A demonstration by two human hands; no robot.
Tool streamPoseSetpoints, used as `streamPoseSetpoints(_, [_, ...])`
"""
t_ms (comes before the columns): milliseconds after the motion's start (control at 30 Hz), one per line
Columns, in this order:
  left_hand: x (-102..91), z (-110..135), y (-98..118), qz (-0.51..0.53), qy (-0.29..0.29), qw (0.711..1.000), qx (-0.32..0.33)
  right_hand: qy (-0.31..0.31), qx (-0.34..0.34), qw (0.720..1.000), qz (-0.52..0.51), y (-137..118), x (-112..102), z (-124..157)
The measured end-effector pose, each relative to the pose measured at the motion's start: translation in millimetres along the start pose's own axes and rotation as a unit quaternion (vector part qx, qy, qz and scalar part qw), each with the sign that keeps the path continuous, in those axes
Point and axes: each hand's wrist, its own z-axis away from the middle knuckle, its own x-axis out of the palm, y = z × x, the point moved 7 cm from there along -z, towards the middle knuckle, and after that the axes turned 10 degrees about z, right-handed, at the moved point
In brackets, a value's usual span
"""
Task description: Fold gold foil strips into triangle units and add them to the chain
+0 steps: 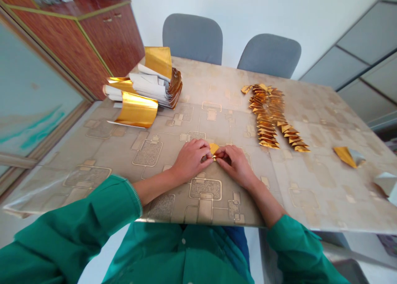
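A small folded piece of gold paper [214, 148] lies on the patterned table [124, 151] between my two hands. My left hand [190, 159] pinches its left side with curled fingers. My right hand [236, 165] presses and pinches its right side, fingers closed on it. Both forearms come out of green sleeves. Two rows of folded gold pieces [273, 116] lie overlapped on the table beyond my right hand.
A stack of gold and white paper sheets [145, 87] sits at the far left of the table. Loose folded pieces [349, 156] lie at the right edge. Two grey chairs [192, 38] stand behind the table, and a wooden cabinet [89, 36] is at the left.
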Motion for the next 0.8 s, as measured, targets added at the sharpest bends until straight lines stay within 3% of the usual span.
streamPoseSetpoints(500, [-0.8,-0.2,-3.1,0.008,-0.004,1.0,-0.015,0.001,0.051,0.999,0.015,4.2,7.1,-0.7])
streamPoseSetpoints(800, [0.0,2.7,5.3,-0.039,-0.015,0.998,0.046,-0.005,0.032,0.999,-0.014,7.1,5.5,-2.0])
